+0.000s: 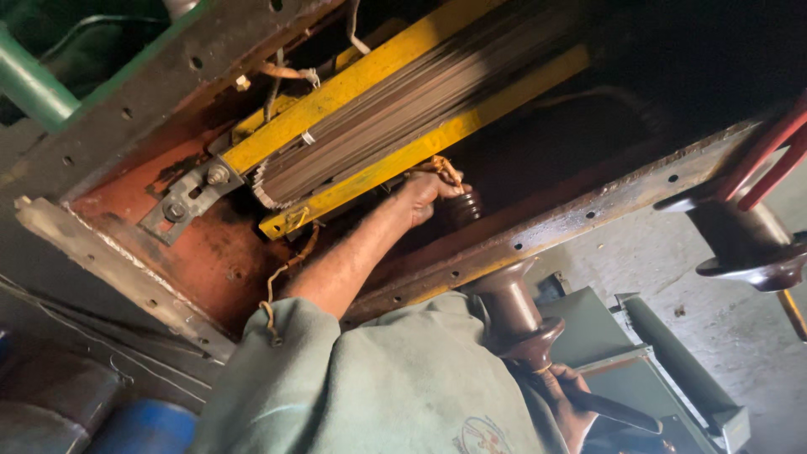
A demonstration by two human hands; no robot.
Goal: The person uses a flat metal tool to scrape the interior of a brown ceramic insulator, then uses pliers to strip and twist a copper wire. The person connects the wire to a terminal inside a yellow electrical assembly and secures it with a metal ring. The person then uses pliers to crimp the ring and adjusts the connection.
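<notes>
Brown porcelain bushing [514, 315] mounted through rusty tank flange [555, 227], glazed, ribbed, dusty. Left hand [424, 195] reaching inside tank beyond flange, fingers closed around bushing's inner end by copper leads [441, 166]. Right hand [565, 402] below flange, wrapped round dark tool handle [618, 410]. Risk judged: porcelain cracking from overtightening; lead strands snapping if twisted.

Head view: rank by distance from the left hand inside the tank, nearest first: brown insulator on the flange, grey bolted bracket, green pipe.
1. Brown insulator, just below and right of the left hand, on the tank's rusty flange.
2. Grey bolted bracket, off to the left at the end of the yellow frame.
3. Green pipe, far upper-left corner.
</notes>
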